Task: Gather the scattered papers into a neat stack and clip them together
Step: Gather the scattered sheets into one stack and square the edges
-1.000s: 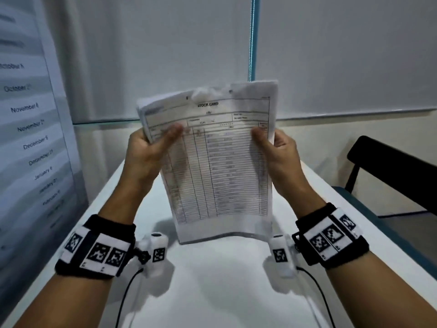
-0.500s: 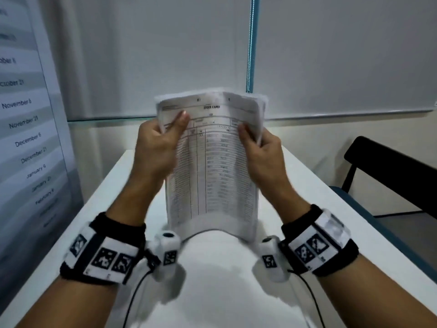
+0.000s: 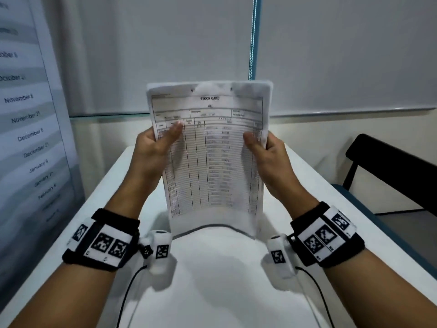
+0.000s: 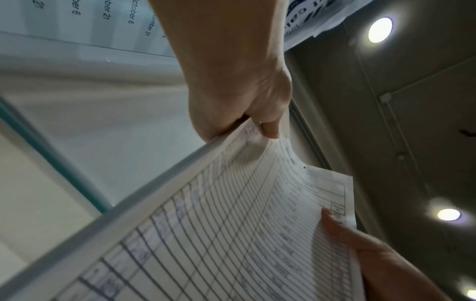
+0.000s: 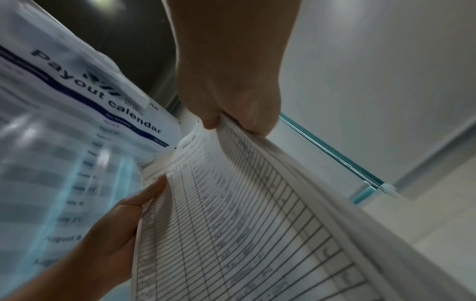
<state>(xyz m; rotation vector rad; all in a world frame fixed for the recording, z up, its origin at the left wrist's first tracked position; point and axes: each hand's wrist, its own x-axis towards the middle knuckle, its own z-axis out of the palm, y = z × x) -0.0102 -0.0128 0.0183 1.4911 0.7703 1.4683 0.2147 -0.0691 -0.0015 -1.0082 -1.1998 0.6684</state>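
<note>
Papers [image 3: 212,162] are standing upright as one gathered stack, the bowed bottom edge meeting the near part of the white table [image 3: 224,280]. Further up, the left hand [image 3: 153,150] is pinching the left edge, thumb across the printed face, while the right hand [image 3: 267,152] is clamping the right edge the same way — both closed on the sheets. Squaring the edges seems to be the step in hand. Next, I judge, comes freeing one hand to fetch a clip — none is showing anywhere. Far off, a calendar poster [image 3: 28,114] is hanging at left.
</note>
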